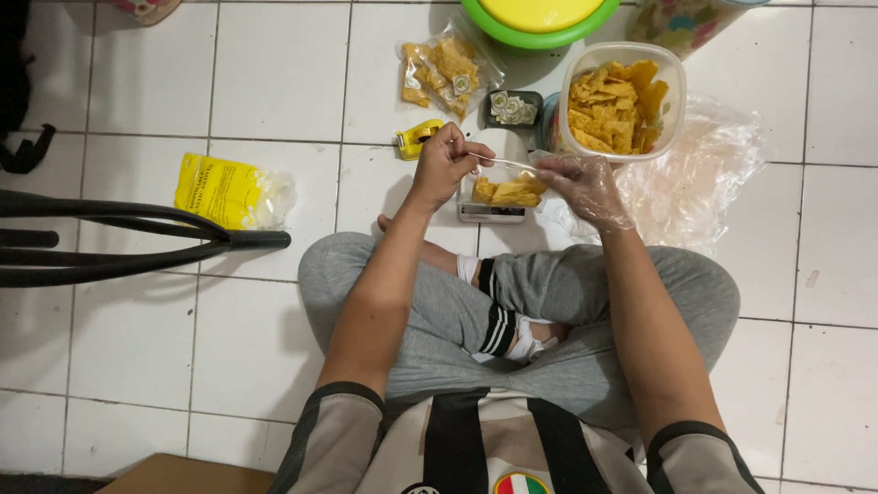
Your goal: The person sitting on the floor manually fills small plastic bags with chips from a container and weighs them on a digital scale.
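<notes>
Head view shows you cross-legged on the tiled floor, your bare left hand (443, 166) pinching the mouth of a small clear bag (508, 189) partly filled with yellow chips, resting on a small scale (492, 212). Your gloved right hand (585, 187) closes its fingers on the bag's other edge. Beyond, the plastic tub (622, 101) is full of chips, and two packed bags (445, 71) lie finished.

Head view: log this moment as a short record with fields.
Left hand: pinches the mouth of a small clear bag of yellow chips
Right hand: in a clear plastic glove, at the bag's other edge
Under the bag: small scale
Behind: clear tub of chips, filled packets
Left on floor: yellow packet
</notes>
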